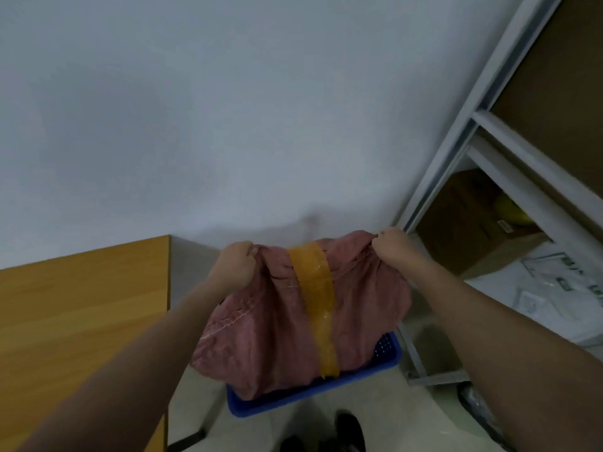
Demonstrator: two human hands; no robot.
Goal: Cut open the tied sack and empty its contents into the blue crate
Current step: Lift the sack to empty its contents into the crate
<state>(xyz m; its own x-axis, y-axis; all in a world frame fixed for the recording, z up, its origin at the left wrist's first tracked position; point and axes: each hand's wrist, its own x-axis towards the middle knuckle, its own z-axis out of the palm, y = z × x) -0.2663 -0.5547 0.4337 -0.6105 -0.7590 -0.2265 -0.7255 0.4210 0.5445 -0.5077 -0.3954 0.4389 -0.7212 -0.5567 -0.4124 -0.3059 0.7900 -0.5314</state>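
So, fingers: both fists clenched on bunched cloth at the sack's top corners.
left hand [235, 265]: grips centre-frame corner.
right hand [391, 246]: grips corner further right.
sack [277, 324]: pink woven, soft, crumpled; hangs upended, likely to dump contents.
tape [318, 298]: glossy amber band.
blue crate [386, 349]: perforated plastic, directly below, lower centre.
table [75, 308]: wood, left.

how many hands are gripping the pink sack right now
2: the left hand grips the pink sack's upper left corner, the right hand its upper right corner.
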